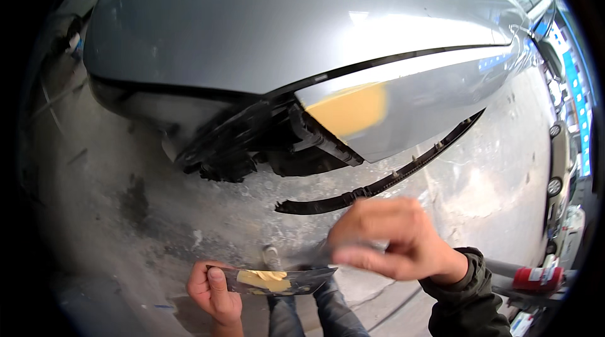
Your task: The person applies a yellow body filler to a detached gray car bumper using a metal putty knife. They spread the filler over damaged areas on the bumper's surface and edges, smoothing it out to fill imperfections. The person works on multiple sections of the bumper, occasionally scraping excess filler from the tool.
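My left hand (217, 296) is closed on the left end of a dark, flat mixing board (312, 283), with the thumb on top. A mound of yellow body filler (265, 279) lies on the board, thick at the far edge and smeared thinner nearer me. Over the board's right end is my right hand (403, 239), fingers pinched round a thin grey putty knife (315, 253) that is blurred by motion. Beyond both hands, a patch of yellow filler (356, 109) covers the front corner of the silver car's fender (435, 94).
The grey hood (239, 22) fills the far side. Below it, the headlight opening (277, 138) shows bare black parts. A black trim strip (403, 170) lies along the fender's lower side. At the right stand a red cylinder (537, 278) on a pipe and parked cars (558, 167).
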{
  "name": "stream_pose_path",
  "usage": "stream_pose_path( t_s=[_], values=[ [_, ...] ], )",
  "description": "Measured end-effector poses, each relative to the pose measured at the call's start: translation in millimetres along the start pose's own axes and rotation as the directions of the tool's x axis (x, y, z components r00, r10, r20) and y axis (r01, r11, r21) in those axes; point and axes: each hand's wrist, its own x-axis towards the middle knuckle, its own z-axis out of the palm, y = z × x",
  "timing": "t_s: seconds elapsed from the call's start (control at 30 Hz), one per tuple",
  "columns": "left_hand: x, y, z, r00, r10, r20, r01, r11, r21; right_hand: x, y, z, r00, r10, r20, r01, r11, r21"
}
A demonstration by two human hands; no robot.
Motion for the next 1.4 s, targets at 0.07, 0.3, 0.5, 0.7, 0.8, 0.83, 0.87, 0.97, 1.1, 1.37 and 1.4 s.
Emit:
stream_pose_path(
  t_s=[0.07, 0.3, 0.5, 0.7, 0.8, 0.83, 0.87, 0.97, 1.1, 1.37, 1.4],
  values=[
    [3.5, -6.3, 2.1, 0.992, -0.048, -0.117, 0.041, 0.997, -0.07, -16.3, -10.3, -3.5, 0.978, 0.081, 0.193, -0.068, 0.995, -0.074],
    [7.5, -35.5, -13.3, 0.908, -0.194, -0.371, 0.091, 0.956, -0.278, -15.4, -42.7, -17.3, 0.99, -0.087, -0.113, -0.053, 0.51, -0.858],
    [-19.6, -61.6, -32.8, 0.953, -0.239, -0.185, 0.149, 0.904, -0.401, 28.0, -64.1, -14.0, 0.973, -0.228, 0.044, 0.088, 0.187, -0.978],
    [-24.4, -79.3, -58.3, 0.942, -0.275, -0.191, 0.196, 0.916, -0.35, 44.7, -64.8, -4.9, 0.986, -0.141, 0.088, 0.104, 0.116, -0.988],
    [-23.6, -80.2, -60.4, 0.945, -0.271, -0.183, 0.198, 0.92, -0.337, 47.2, -58.5, -5.5, 0.986, -0.128, 0.104, 0.118, 0.101, -0.988],
    [-22.0, -77.5, -57.5, 0.939, -0.279, -0.203, 0.2, 0.919, -0.34, 47.3, -56.4, -5.4, 0.988, -0.111, 0.109, 0.118, 0.083, -0.99],
    [-20.8, -75.9, -56.2, 0.931, -0.287, -0.225, 0.2, 0.918, -0.341, 47.3, -54.2, -5.7, 0.989, -0.093, 0.114, 0.12, 0.065, -0.991],
    [-21.2, -80.3, -58.1, 0.929, -0.311, -0.201, 0.215, 0.895, -0.391, 34.7, -42.6, -10.6, 0.989, -0.028, 0.146, 0.147, 0.038, -0.988],
    [-20.5, -79.9, -50.3, 0.887, -0.323, -0.33, 0.21, 0.919, -0.334, 25.9, -42.0, -9.9, 0.986, 0.103, 0.129, 0.129, 0.009, -0.992],
    [-37.8, -38.5, -50.9, 0.987, -0.154, -0.054, 0.145, 0.98, -0.139, -13.2, -70.8, 19.2, 0.985, 0.113, 0.133, -0.004, 0.777, -0.629],
    [-38.5, -24.6, -49.1, 0.988, -0.141, -0.064, 0.133, 0.985, -0.108, -14.9, -74.6, 28.5, 0.972, 0.098, 0.214, 0.004, 0.903, -0.429]
  ],
)
